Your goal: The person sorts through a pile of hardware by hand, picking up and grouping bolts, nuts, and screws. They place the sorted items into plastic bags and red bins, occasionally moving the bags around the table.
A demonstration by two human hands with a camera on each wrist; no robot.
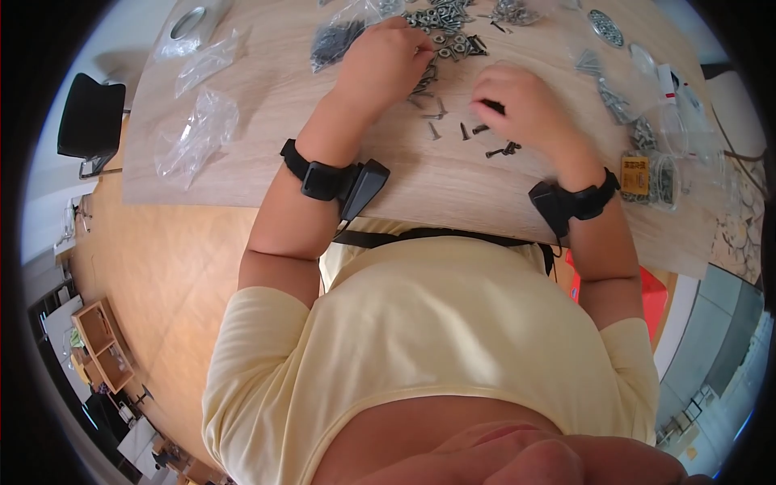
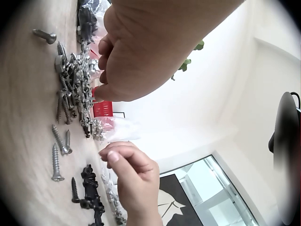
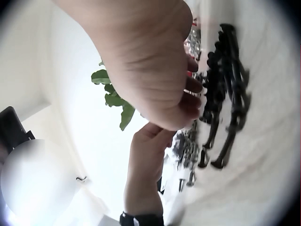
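In the head view my left hand (image 1: 384, 61) is at the edge of a heap of silvery screws and nuts (image 1: 443, 24). Its fingers bend down to the metal in the left wrist view, and the palm side hides part of the heap. My right hand (image 1: 517, 105), slightly blurred, hovers over a row of black screws (image 2: 91, 193). The left wrist view shows its thumb resting close against the curled index finger; I cannot tell whether a screw is between them. Several loose silver screws (image 2: 56, 162) lie between the heap and the black ones.
A clear bag of dark screws (image 1: 335, 42) lies left of the heap. Crumpled plastic bags (image 1: 198, 137) cover part of the table's left side. At the right stand a clear box with a yellow label (image 1: 636, 175) and bags of hardware (image 1: 618, 101). The table's near edge is close to my body.
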